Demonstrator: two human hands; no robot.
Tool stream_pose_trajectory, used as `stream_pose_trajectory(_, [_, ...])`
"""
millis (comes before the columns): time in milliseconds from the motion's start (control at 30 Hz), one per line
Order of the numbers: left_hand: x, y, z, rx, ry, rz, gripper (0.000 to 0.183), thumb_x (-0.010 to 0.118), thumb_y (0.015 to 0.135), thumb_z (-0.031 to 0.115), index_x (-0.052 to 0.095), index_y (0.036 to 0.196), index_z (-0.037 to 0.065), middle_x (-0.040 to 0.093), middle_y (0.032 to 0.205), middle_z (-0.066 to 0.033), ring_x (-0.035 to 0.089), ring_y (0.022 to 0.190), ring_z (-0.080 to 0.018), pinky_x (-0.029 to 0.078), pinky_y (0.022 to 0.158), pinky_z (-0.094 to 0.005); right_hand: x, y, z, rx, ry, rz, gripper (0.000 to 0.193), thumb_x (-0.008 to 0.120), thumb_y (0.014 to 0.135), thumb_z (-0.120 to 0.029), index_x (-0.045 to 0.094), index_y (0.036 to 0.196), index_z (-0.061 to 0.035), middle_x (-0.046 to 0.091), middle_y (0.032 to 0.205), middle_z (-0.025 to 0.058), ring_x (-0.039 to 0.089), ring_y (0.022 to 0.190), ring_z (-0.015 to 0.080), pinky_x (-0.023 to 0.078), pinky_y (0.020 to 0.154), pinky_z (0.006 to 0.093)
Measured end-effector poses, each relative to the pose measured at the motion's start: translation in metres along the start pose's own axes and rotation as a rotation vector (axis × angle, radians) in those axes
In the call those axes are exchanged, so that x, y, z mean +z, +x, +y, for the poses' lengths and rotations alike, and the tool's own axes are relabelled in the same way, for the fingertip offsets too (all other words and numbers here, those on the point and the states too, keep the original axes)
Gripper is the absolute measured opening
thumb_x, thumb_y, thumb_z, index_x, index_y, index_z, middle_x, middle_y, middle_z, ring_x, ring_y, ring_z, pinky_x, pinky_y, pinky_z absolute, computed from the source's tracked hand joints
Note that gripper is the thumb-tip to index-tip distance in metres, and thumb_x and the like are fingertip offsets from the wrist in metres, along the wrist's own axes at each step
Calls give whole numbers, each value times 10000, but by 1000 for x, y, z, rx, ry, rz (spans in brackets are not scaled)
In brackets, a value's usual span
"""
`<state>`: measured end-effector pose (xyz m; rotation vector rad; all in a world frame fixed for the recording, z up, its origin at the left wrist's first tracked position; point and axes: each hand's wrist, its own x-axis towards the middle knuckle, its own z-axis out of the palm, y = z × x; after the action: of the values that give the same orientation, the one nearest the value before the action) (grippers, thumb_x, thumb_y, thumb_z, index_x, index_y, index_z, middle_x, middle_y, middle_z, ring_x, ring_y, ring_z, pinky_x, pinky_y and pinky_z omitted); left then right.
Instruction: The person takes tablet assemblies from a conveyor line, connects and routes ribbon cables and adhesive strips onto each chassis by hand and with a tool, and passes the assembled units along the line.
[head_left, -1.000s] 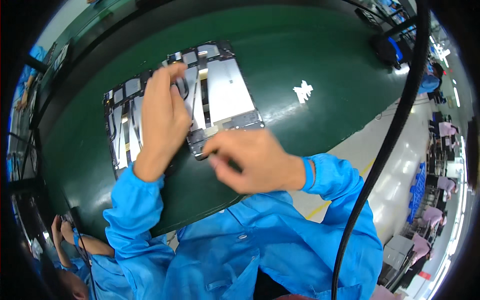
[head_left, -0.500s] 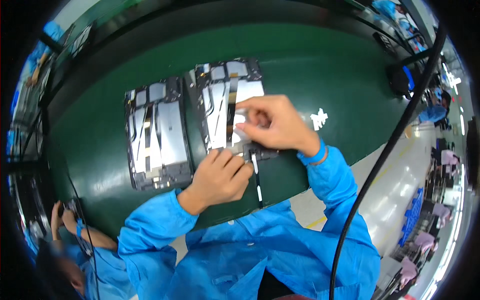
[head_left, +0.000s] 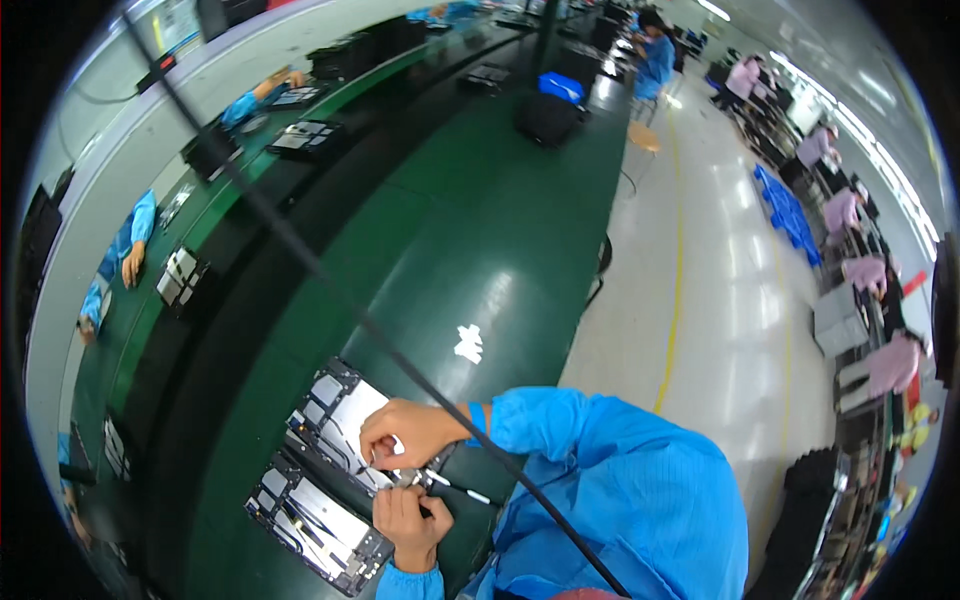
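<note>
tablet (head_left: 350,415) — green table (head_left: 455,215), pale floor (head_left: 725,300)

We are seeing bright light from ceiling lamps (head_left: 713,9) at upper right; glare is streaking the pale floor (head_left: 635,310) and green desk (head_left: 540,200), fisheye distortion is bending edges, and blackness is filling corners.

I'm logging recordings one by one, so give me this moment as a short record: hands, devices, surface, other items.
Left hand: at the near end of the open-backed device; hold unclear
Right hand: over the same device; hold unclear
Second device: also open-backed, lying left of the first
Surface: green bench
Other items: white pieces beyond the hands; black-and-white strip right of the left hand
</note>
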<state>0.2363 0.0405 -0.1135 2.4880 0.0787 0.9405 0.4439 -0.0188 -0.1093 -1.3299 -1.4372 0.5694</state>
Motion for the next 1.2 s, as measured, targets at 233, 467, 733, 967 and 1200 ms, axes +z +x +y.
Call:
stream_pose_trajectory(233, [2,-17,-12,-42,-66,88,100,613,767,-39,572,834,24,524,760,-169,514,657,-389,404,604,-490,5,-33,-32,-186,-226,272,193,864,819,-137,755,967,-78,697,980,77,657,991,325,560,859,444])
stream_pose_trajectory(467, [11,-19,-14,-298,-286,332,109,592,1047,31,575,1142,-19,594,958,-127,553,755,-204,448,680,-348,20,-74,-38,-185,-452,230,265,851,828,-143,772,1078,-104,675,1069,71,613,1074,320,511,905,446])
stream_pose_trajectory(733, [-8,4,-22,-637,-641,196,326,561,1181,133,593,1464,-25,700,996,-59,571,763,-71,475,684,-240,32,-73,-35,-217,-587,207,266,839,812,-135,700,1029,-68,681,1013,85,635,1018,314,510,898,451])
stream_pose_trajectory(967, [-10,-9,-47,-702,-830,83,211,665,1149,88,735,1245,-87,769,1109,-120,786,1010,-165,648,834,-278,48,-74,-40,-189,-470,240,465,799,833,-102,656,1275,-94,702,918,47,667,974,289,501,911,441])
stream_pose_trajectory(1200, [-19,-13,-37,-695,-738,12,218,682,1150,118,762,1200,-78,758,1107,-107,752,982,-165,617,880,-298,49,-67,-60,99,1,394,790,797,843,-38,538,1590,-55,762,940,108,724,820,266,583,749,409])
